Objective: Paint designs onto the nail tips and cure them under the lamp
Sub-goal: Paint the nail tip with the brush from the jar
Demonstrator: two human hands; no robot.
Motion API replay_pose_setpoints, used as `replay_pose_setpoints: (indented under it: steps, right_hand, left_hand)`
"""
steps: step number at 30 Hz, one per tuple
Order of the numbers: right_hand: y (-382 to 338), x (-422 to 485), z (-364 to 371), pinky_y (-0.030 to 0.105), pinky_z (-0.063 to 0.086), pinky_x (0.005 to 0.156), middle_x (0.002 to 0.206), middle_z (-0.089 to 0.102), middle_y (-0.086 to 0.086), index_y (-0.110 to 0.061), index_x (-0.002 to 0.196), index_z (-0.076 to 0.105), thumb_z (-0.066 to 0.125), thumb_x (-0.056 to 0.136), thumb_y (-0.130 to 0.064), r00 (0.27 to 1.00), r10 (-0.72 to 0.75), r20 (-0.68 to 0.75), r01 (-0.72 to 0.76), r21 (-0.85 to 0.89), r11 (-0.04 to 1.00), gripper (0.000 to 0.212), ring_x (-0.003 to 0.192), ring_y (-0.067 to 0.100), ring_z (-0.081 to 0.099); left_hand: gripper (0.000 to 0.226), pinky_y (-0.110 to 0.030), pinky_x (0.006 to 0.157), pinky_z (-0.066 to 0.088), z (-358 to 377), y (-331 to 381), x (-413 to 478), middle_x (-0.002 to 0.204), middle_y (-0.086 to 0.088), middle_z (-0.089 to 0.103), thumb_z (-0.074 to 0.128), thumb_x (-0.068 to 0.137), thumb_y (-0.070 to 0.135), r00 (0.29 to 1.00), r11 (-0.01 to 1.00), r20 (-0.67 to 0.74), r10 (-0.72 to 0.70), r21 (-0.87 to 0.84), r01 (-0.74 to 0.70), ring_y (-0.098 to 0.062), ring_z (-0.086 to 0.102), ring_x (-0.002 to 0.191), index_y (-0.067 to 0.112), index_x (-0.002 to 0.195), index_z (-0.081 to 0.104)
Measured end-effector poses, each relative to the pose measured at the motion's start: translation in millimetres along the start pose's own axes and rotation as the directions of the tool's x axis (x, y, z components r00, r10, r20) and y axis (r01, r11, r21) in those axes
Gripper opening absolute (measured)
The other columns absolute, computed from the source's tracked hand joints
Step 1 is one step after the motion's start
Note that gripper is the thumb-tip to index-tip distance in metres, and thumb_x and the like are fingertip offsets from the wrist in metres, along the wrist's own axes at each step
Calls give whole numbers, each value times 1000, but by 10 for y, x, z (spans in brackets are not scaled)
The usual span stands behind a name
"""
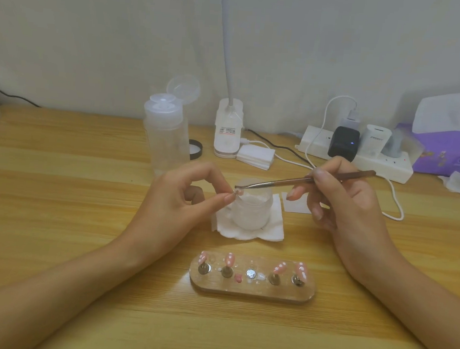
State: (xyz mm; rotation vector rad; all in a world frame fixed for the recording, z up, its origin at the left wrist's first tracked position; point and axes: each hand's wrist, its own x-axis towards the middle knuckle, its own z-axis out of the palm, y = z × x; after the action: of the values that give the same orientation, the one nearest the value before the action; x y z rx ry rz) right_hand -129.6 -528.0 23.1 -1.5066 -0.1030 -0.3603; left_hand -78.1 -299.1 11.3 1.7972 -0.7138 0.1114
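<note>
My left hand (pixel 190 196) pinches a small nail tip (pixel 237 193) between thumb and forefinger, above a frosted glass jar (pixel 252 211). My right hand (pixel 340 200) holds a thin brown brush (pixel 303 180) like a pen, its tip touching the pinched nail tip. In front of me a clear oval stand (pixel 252 290) carries several pink nail tips with white dots (pixel 229 259) on metal pegs; the middle peg (pixel 250 273) is bare. A white gooseneck lamp (pixel 228 129) stands at the back.
The jar sits on a folded white tissue (pixel 274 231). A clear flip-top bottle (pixel 165 135), a black lid (pixel 196 149) and white pads (pixel 255 155) lie behind. A power strip (pixel 374 159) with chargers and a white cable (pixel 395 205) is back right, beside a purple tissue pack (pixel 453 155).
</note>
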Motion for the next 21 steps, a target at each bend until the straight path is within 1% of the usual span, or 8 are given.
replay_pose_setpoints:
  steps: [4, 8, 10, 12, 14, 17, 19, 21]
  right_hand:
    - [29, 22, -16, 15, 28, 41, 72, 72, 6, -17, 84, 47, 53, 98, -23, 997, 51, -62, -52, -18, 998, 16, 49, 8, 43]
    - [9, 15, -17, 17, 26, 42, 74, 72, 5, -21, 82, 48, 56, 93, -33, 1000, -5, -24, 6, 30, 1000, 19, 50, 8, 43]
    - [16, 12, -9, 19, 26, 42, 75, 73, 7, -19, 83, 47, 56, 95, -31, 1000, 4, -4, -4, -5, 1000, 18, 50, 8, 44]
    - [34, 21, -14, 18, 26, 42, 73, 73, 6, -18, 84, 46, 52, 99, -23, 999, 40, -32, -41, -35, 999, 16, 49, 8, 43]
    - [39, 28, -24, 17, 26, 41, 71, 72, 5, -19, 83, 46, 50, 101, -18, 995, 60, -74, -62, -19, 998, 18, 49, 8, 43]
    - [15, 19, -27, 16, 27, 41, 71, 71, 4, -21, 81, 47, 51, 100, -22, 998, 27, -61, -25, 40, 999, 20, 49, 8, 43]
    - [6, 12, -11, 16, 27, 42, 73, 72, 5, -20, 81, 47, 56, 96, -29, 1000, 8, -15, -7, 28, 1000, 20, 50, 8, 43]
    - [13, 11, 0, 15, 29, 42, 72, 72, 6, -18, 83, 46, 56, 95, -28, 999, 29, -18, -29, 0, 1000, 19, 49, 8, 42]
  left_hand:
    - [13, -13, 51, 35, -4, 2, 5, 84, 1, 67, 74, 82, 28, 1000, 1000, 1, -2, 1, 2, -8, 40, 46, 19, 76, 67]
    - [11, -15, 51, 37, -9, -6, 3, 88, -1, 69, 74, 85, 24, 1000, 1000, 3, 3, 8, -3, -7, 40, 47, 19, 78, 67]
    - [12, -13, 50, 35, -7, -3, 1, 83, 4, 68, 74, 84, 25, 1000, 1000, 3, 5, 7, -5, -5, 39, 46, 18, 78, 67]
    - [13, -9, 49, 32, -2, 4, 0, 73, 13, 65, 74, 84, 25, 1000, 1000, 2, 12, 5, -12, -2, 37, 45, 16, 78, 66]
    - [14, -9, 49, 31, 1, 8, 1, 71, 13, 64, 73, 83, 27, 1000, 1000, -2, 12, -3, -12, -2, 37, 45, 16, 77, 66]
    - [14, -7, 47, 29, 9, 11, 0, 63, 21, 60, 73, 85, 22, 1000, 1000, -7, 18, 0, -18, -2, 35, 43, 15, 76, 64]
    - [14, -5, 47, 28, 9, 9, 3, 60, 23, 57, 73, 85, 20, 1000, 1000, -12, 21, 5, -21, -2, 35, 42, 14, 76, 64]
    - [14, -5, 45, 26, 8, 7, 3, 54, 25, 55, 72, 87, 17, 1000, 999, -9, 29, 15, -29, 0, 33, 40, 11, 77, 64]
